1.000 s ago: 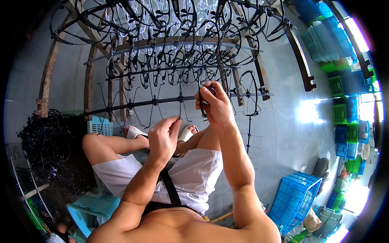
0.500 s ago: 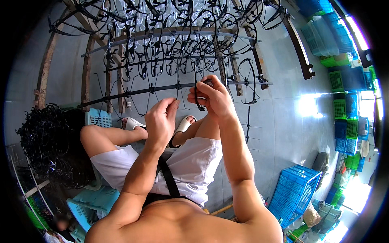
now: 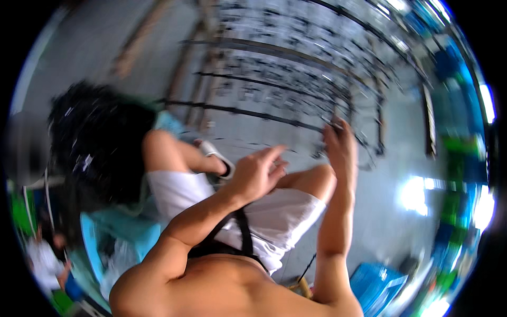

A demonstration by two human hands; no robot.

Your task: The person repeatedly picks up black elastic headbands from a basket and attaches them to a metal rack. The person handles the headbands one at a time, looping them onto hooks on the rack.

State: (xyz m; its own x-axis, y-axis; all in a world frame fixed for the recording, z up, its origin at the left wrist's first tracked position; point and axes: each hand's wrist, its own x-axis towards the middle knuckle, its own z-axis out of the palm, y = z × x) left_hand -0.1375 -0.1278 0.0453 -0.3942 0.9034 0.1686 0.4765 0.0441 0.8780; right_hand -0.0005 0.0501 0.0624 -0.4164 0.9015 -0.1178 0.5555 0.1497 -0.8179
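Head view: blurred, slender black frames (image 3: 245, 92) hang in rows beyond a dark rod (image 3: 235, 110). Left hand (image 3: 257, 173), on its near side: grip slightly parted. Right hand (image 3: 342, 145), by its right end: grip indiscernible.

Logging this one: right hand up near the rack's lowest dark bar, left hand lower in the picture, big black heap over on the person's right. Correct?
Not quite: the head view shows the big black heap on the person's left. The right hand is up near the rack's lowest dark bar, the left hand lower in the picture.
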